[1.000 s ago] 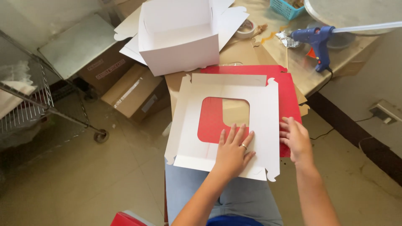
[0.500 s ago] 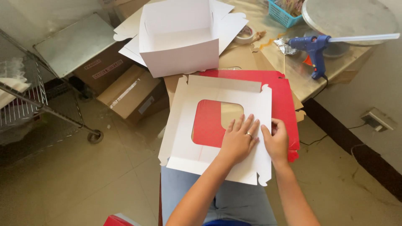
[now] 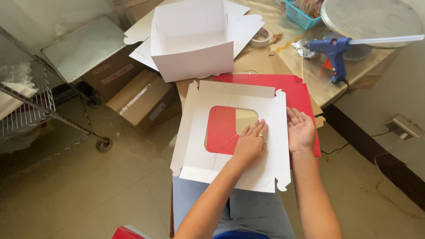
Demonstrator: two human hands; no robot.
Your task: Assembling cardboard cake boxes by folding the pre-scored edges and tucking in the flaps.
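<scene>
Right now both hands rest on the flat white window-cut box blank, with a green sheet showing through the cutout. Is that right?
Not quite: the head view shows the sheet under the cutout is red, not green. The rest stands: the left hand lies flat on the white box blank beside the window, and the right hand rests at its right edge.

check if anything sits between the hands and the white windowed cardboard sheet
Nothing visible does. The left hand lies flat on the white windowed sheet beside its cut-out, and the right hand rests against the sheet's right edge, over the red board beneath.
</scene>
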